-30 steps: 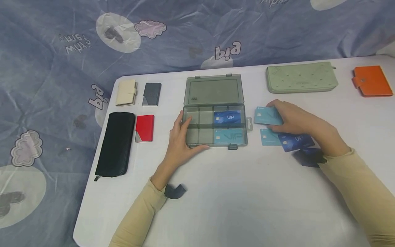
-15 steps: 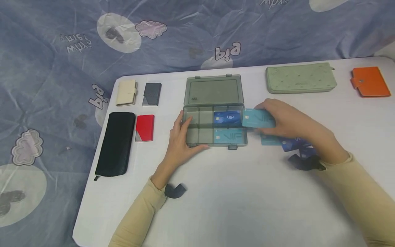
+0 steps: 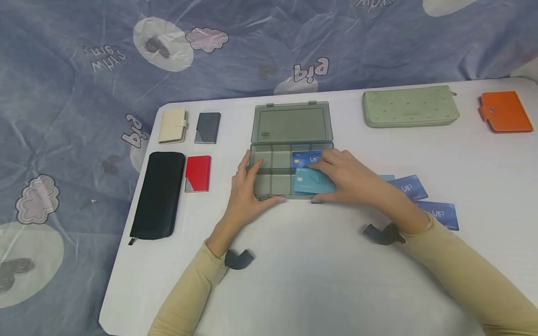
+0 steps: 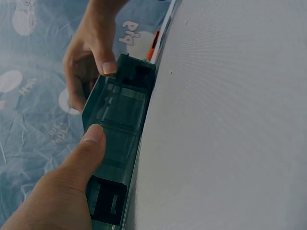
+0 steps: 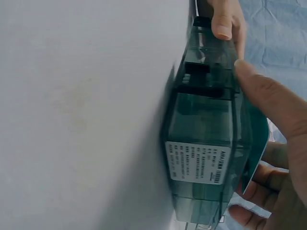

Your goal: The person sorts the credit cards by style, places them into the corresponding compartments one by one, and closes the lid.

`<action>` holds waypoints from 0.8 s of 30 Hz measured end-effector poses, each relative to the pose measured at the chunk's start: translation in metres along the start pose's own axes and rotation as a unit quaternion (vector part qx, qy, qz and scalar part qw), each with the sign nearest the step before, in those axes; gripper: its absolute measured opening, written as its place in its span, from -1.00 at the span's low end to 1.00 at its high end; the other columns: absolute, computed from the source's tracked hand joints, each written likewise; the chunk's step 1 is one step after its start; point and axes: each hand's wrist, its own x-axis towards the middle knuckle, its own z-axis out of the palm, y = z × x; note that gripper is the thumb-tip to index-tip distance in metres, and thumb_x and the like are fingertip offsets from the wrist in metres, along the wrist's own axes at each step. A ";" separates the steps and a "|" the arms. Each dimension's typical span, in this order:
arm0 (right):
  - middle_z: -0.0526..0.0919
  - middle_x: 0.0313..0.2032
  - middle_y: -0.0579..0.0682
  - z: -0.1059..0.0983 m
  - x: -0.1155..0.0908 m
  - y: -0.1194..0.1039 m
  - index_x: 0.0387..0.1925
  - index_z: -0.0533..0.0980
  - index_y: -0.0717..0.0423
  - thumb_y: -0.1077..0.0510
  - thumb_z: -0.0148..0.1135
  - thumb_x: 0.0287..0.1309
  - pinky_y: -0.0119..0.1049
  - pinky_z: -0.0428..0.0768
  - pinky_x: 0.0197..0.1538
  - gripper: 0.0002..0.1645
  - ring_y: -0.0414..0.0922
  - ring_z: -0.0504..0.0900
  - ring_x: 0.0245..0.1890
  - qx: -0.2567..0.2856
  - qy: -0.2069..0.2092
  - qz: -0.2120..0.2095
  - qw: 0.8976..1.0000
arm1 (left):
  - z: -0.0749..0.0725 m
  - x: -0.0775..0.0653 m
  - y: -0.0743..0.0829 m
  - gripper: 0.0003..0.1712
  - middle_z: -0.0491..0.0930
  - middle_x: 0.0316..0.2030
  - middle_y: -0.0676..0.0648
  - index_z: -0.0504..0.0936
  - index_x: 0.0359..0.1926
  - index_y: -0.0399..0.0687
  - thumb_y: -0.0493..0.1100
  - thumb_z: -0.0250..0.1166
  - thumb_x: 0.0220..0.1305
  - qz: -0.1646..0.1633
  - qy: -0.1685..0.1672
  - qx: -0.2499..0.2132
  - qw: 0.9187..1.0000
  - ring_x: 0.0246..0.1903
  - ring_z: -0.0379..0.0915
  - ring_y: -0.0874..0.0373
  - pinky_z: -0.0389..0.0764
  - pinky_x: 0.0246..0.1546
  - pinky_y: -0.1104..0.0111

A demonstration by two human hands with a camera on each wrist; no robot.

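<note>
White table (image 3: 286, 280), blue cloth (image 3: 252, 28) at far side

Head cam: L hand (image 3: 243, 190) spread wide on left end of divided box (image 3: 280, 185); R hand (image 3: 350, 181) pinching light-blue card (image 3: 313, 181) over its near-right slot. Blue cards (image 3: 443, 214) loose to the right.

L wrist: L thumb (image 4: 91, 146) on box's near rim.

R wrist: R thumb (image 5: 266, 91) by near rim, white label (image 5: 196, 163) on box.
</note>
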 end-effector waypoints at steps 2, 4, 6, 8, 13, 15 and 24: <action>0.45 -0.22 -0.03 0.002 0.001 0.000 0.07 0.49 0.15 -0.33 0.42 -0.26 -0.20 0.31 -0.16 -0.09 -0.09 0.36 -0.18 -0.003 0.003 -0.003 1.000 | 0.000 0.000 0.000 0.18 -0.16 0.44 -0.13 0.17 0.36 -0.04 0.33 0.44 -0.25 0.002 0.001 -0.002 1.000 0.37 -0.06 0.03 0.25 0.08 0.07; 0.46 -0.19 -0.03 0.003 0.002 0.000 0.07 0.48 0.14 -0.34 0.41 -0.26 -0.19 0.32 -0.15 -0.09 -0.08 0.37 -0.15 -0.003 0.006 -0.007 1.000 | 0.000 0.000 0.000 0.18 -0.16 0.44 -0.13 0.17 0.36 -0.04 0.33 0.44 -0.25 0.004 0.001 -0.003 1.000 0.37 -0.06 0.03 0.25 0.07 0.07; 0.47 -0.17 -0.03 0.004 0.002 0.000 0.08 0.48 0.14 -0.35 0.40 -0.26 -0.18 0.32 -0.15 -0.08 -0.07 0.37 -0.13 -0.001 0.008 -0.012 1.000 | 0.000 0.000 0.000 0.18 -0.16 0.44 -0.13 0.18 0.35 -0.05 0.33 0.45 -0.25 0.007 0.003 -0.004 1.000 0.37 -0.05 0.02 0.25 0.07 0.08; 0.47 -0.14 -0.02 0.005 -0.001 0.001 0.08 0.47 0.14 -0.33 0.41 -0.24 -0.17 0.33 -0.13 -0.09 -0.06 0.38 -0.11 0.003 0.011 -0.019 1.000 | 0.000 0.000 -0.001 0.17 -0.16 0.44 -0.13 0.19 0.35 -0.05 0.33 0.45 -0.26 0.009 0.006 -0.004 1.000 0.36 -0.04 0.01 0.25 0.06 0.08; 0.46 0.00 0.00 0.004 -0.020 0.014 0.10 0.46 0.12 -0.21 0.48 -0.27 -0.15 0.35 0.01 -0.13 -0.07 0.37 -0.01 0.039 0.038 -0.020 0.998 | 0.002 0.000 -0.001 0.16 -0.14 0.43 -0.15 0.21 0.34 -0.06 0.32 0.45 -0.26 0.015 0.009 -0.007 1.000 0.34 0.00 -0.03 0.25 0.05 0.08; 0.46 0.02 0.00 0.001 -0.033 0.024 0.10 0.47 0.11 -0.13 0.52 -0.29 -0.15 0.34 0.03 -0.15 -0.06 0.37 0.02 0.052 0.055 -0.010 0.997 | 0.002 0.001 -0.001 0.16 -0.13 0.43 -0.16 0.21 0.34 -0.06 0.33 0.45 -0.26 0.017 0.009 -0.007 1.000 0.34 0.01 -0.04 0.25 0.04 0.08; 0.46 -0.01 -0.02 -0.018 -0.085 0.066 0.06 0.49 0.07 -0.04 0.58 -0.39 -0.13 0.33 0.03 -0.16 -0.06 0.37 0.00 0.031 -0.013 0.088 0.996 | 0.000 0.000 -0.001 0.15 -0.13 0.43 -0.15 0.22 0.34 -0.04 0.32 0.45 -0.26 0.007 0.009 -0.006 1.000 0.36 -0.03 -0.01 0.26 0.05 0.08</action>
